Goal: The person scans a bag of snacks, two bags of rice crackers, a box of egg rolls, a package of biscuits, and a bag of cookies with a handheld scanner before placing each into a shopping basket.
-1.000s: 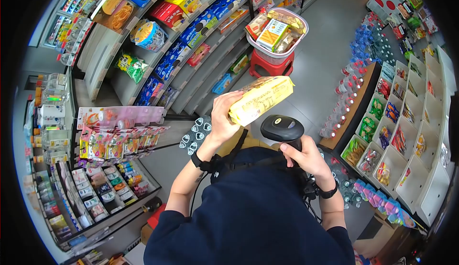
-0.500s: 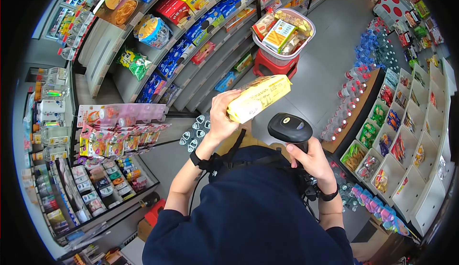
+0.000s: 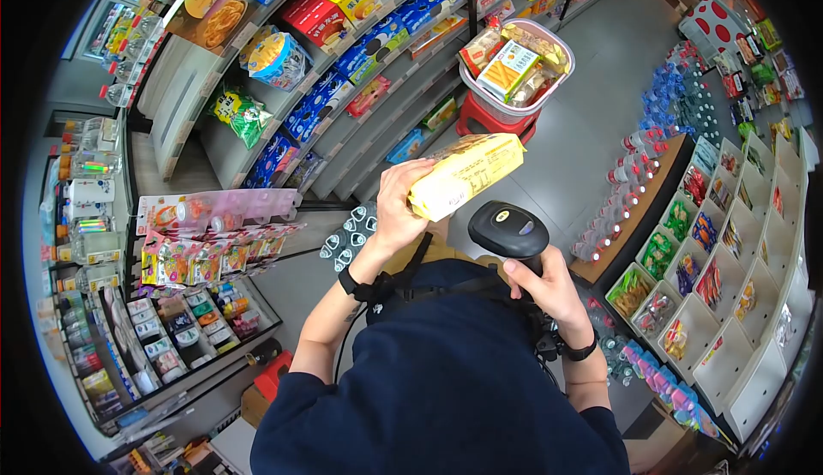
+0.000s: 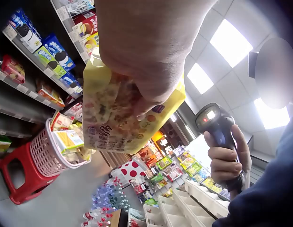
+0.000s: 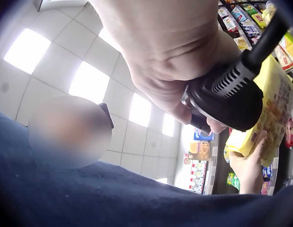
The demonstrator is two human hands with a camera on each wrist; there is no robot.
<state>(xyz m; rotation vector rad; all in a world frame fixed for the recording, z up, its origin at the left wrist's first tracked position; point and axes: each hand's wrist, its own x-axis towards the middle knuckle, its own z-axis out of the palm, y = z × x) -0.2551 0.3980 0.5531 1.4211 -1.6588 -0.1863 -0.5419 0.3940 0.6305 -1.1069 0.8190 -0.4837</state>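
Note:
A yellow food package (image 3: 467,175) is gripped at its near end by the left hand (image 3: 401,205), its printed side facing up. The left wrist view shows the package (image 4: 118,111) with the left thumb across its front. Just right of it, the right hand (image 3: 549,282) holds a black handheld scanner (image 3: 509,228) by its handle. In the left wrist view the right fingers (image 4: 227,163) wrap that handle, and the scanner head (image 4: 213,116) faces the package side. The scanner and package stand apart, with a small gap between them.
A pink-white basket (image 3: 563,76) of packaged food sits on a red stool (image 3: 486,121) ahead. Stocked shelves (image 3: 343,89) curve along the left. Bottles (image 3: 613,205) and snack bins (image 3: 724,261) line the right; hanging packets (image 3: 206,256) are at the left.
The head view has shifted slightly, so the basket and right-hand bins appear a little lower and the basket farther right. Both hands keep their holds on the package and scanner.

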